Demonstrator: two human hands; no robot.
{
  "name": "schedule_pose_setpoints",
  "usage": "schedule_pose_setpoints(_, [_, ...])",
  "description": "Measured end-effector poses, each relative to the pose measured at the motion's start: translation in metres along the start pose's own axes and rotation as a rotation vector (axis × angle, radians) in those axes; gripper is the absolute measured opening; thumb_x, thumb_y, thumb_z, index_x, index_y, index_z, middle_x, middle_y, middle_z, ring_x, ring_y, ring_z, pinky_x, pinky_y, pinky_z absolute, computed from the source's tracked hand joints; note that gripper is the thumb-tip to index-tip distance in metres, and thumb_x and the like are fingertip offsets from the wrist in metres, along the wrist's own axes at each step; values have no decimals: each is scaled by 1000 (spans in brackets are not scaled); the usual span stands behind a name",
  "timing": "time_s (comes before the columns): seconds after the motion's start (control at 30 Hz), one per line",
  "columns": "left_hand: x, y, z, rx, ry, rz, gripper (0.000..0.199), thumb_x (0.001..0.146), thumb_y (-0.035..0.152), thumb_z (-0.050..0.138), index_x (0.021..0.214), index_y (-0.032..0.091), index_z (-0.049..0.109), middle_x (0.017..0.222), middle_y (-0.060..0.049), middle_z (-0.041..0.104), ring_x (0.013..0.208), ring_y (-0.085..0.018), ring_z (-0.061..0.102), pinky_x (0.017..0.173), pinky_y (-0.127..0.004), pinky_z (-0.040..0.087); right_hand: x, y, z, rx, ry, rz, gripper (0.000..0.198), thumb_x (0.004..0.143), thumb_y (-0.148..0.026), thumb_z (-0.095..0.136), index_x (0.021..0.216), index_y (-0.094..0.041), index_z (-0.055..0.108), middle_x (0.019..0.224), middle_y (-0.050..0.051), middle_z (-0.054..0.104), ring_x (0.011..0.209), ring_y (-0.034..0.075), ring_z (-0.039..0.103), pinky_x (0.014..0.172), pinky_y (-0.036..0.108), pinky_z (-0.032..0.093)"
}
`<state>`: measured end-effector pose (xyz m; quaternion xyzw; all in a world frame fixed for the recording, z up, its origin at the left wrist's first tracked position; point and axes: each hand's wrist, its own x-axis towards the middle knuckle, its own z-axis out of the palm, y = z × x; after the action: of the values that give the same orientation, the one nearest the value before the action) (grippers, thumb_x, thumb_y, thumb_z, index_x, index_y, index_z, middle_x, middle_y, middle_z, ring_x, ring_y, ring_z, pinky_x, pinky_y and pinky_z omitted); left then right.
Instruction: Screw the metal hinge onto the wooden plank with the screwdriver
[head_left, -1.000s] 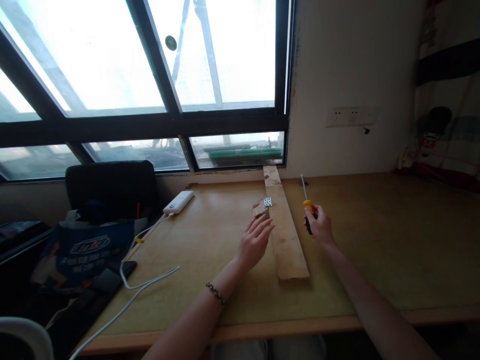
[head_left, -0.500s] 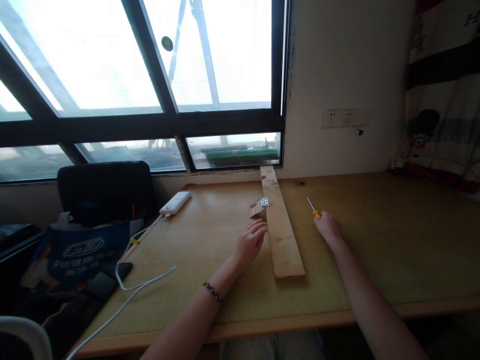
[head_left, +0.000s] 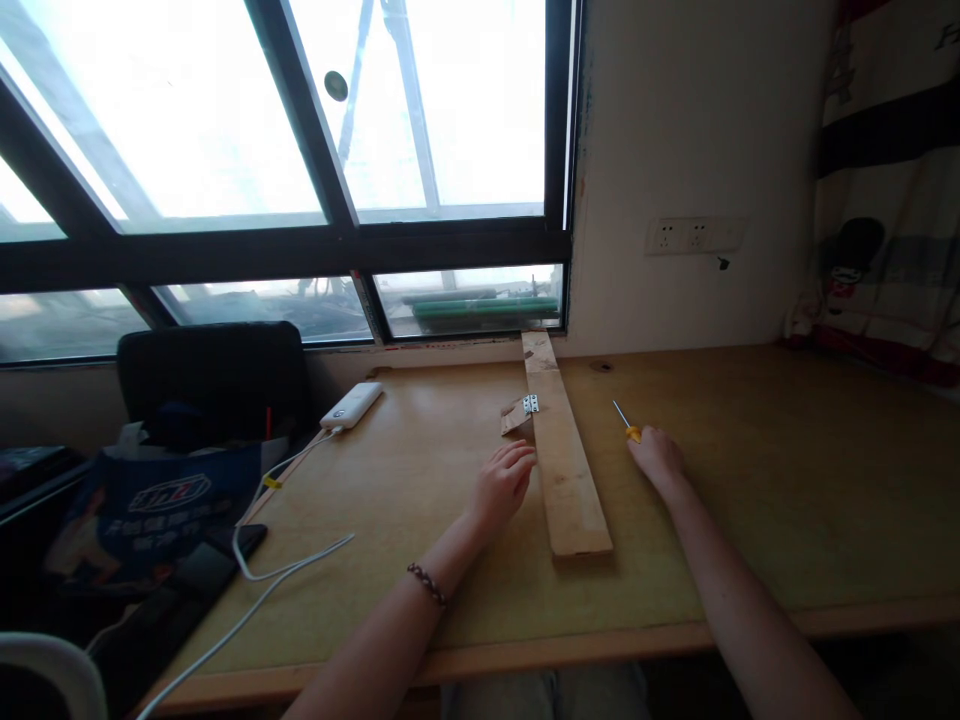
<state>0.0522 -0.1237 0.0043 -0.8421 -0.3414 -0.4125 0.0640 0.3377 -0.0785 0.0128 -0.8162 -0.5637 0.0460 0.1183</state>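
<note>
A long wooden board (head_left: 568, 470) lies lengthwise on the table, its far end by the window. A small metal hinge (head_left: 531, 403) sits at the board's left edge and joins it to a small wooden piece (head_left: 514, 418). Just below that piece, my left hand (head_left: 504, 483) rests with fingers stretched towards the board's edge; whether they touch it I cannot tell. To the right of the board, my right hand (head_left: 658, 460) is closed around the yellow handle of a screwdriver (head_left: 633, 433), whose thin shaft points away to the upper left.
On the table's (head_left: 787, 480) left side lies a white power bank (head_left: 352, 406) with a white cable (head_left: 281, 572) trailing to the front edge. A black chair (head_left: 214, 370) and a blue bag (head_left: 161, 500) stand left of the table. A wall socket (head_left: 682, 236) is at the back.
The screwdriver and my right hand have dipped very slightly. My left hand, the board and the hinge are practically unmoved.
</note>
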Motion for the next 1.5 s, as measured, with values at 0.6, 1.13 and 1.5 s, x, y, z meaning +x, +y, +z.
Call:
schedule_pose_setpoints(0.6, [0,0,0,-10,-3,-11,23,83,14,44,93,21,63,104,-7,64,106,-21,55,88,-41,48,2,1,3,-16,5,4,33,81,-33,47,98,-10,63,97,18,64,90,26,62,69,30,45])
schedule_pose_setpoints(1.13, [0,1,0,-21,-14,-41,22,82,13,45,92,20,63,104,-7,64,106,-21,56,89,-40,49,1,0,-1,1,-23,60,41,76,-46,53,98,-13,63,101,17,63,91,27,62,67,31,46])
schedule_pose_setpoints(1.5, [-3,-1,3,-61,-49,-118,25,83,14,43,99,19,62,105,-7,64,106,-19,55,92,-38,46,1,2,-6,-24,-60,66,31,81,-32,47,99,-13,64,102,17,63,92,28,62,70,33,48])
